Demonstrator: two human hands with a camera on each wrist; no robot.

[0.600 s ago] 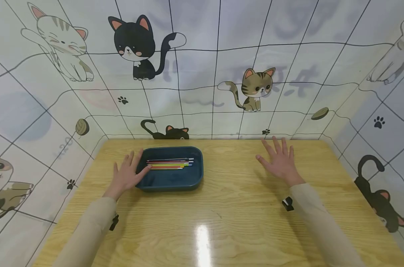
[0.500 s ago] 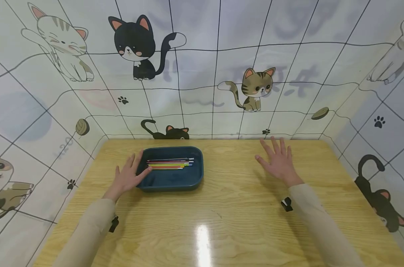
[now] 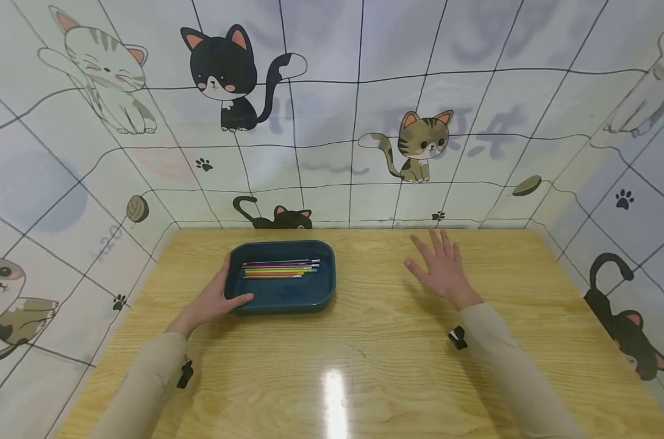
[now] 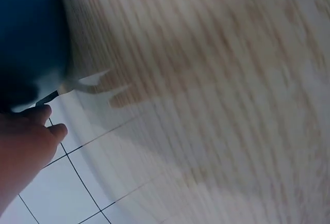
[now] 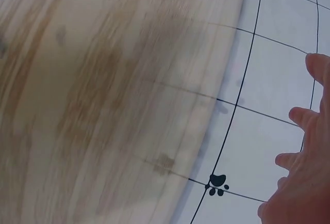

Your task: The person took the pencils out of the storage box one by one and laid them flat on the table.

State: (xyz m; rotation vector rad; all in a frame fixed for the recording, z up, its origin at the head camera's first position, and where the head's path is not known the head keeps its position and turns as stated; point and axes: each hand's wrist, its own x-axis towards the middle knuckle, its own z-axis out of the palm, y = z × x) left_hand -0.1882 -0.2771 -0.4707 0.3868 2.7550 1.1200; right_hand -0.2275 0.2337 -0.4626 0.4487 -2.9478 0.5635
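Observation:
In the head view, a dark blue rectangular tray (image 3: 288,299) sits on the wooden table, with several coloured pencils (image 3: 279,269) lying side by side inside it. My left hand (image 3: 212,300) grips the tray's left end, the thumb over the near-left rim and the other fingers along the outer left wall, partly hidden. Up close in the left wrist view, the fingers (image 4: 38,114) bend against the tray's blue outer side (image 4: 31,38). Over the table to the right of the tray, my right hand (image 3: 441,271) has its fingers spread and holds nothing.
The light wooden table (image 3: 375,341) meets a back wall (image 3: 332,122) printed with cartoon cats and grid lines. Similar side walls stand at left and right. A black strap piece (image 3: 458,337) hangs at the right wrist, another (image 3: 185,374) at the left.
My left hand has closed from spread fingers onto the tray's left end. My right hand has moved left toward the tray, still spread. The tray has barely shifted.

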